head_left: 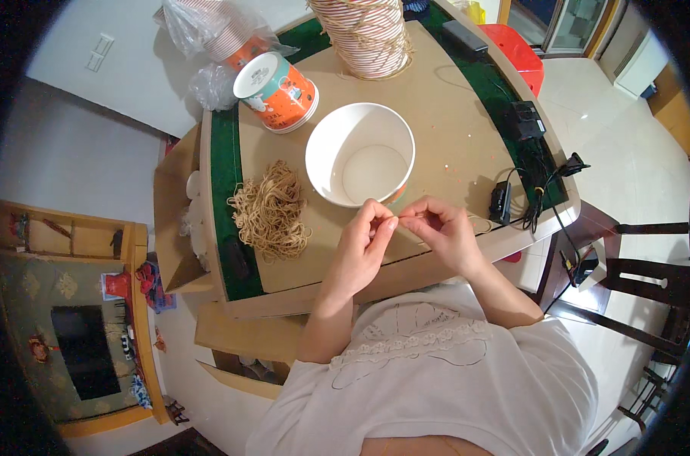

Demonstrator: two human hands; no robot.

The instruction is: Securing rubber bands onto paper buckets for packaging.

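Note:
My left hand (364,245) and my right hand (445,234) meet fingertip to fingertip just in front of a white paper bucket (326,156). Both are closed in a pinch; whatever lies between the fingertips is too small to make out. A thin tan loop of cord (482,223) shows on the table beside my right hand. The bucket stands upright with its open mouth toward me and nothing visible inside. Left of it lies a loose heap of tan cord (273,213).
An orange-and-teal paper bucket (284,102) stands upside down at the back left, by plastic-wrapped stacked buckets (223,38). A tall stack of cups or buckets with cord around it (364,38) rises behind. Black adapters (501,202) and cables line the right edge. A red stool (516,57) stands beyond.

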